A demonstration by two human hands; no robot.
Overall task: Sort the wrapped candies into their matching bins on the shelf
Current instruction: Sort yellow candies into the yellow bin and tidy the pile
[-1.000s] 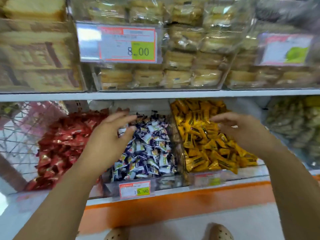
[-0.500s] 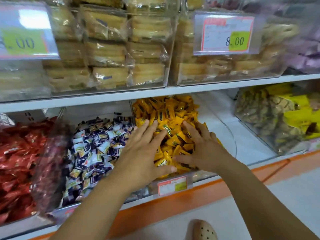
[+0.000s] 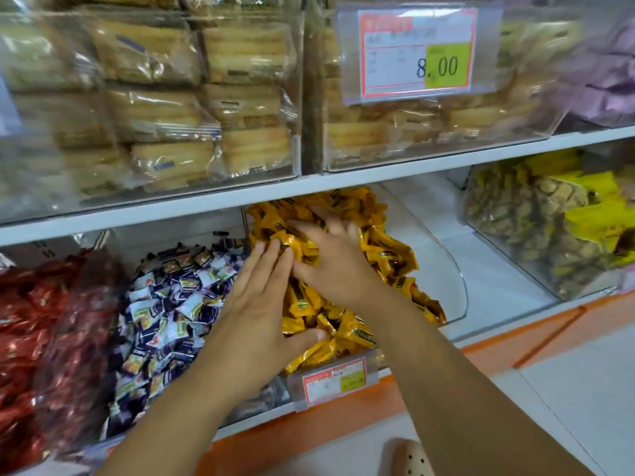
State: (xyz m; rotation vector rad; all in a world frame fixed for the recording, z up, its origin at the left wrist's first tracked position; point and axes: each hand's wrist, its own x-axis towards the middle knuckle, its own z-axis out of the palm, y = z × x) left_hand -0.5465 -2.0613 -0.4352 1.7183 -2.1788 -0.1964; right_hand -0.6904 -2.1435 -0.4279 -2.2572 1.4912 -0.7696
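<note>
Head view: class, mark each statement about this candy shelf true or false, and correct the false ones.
1. The left hand and the right hand both touch the yellow candies. True.
2. The blue candies lie right of the yellow candies. False: they lie to their left.
3. The red candies are furthest left. True.
4. The upper tag reads 5.00. False: it reads 8.00.
5. The left hand is a fist. False: its fingers are straight.
</note>
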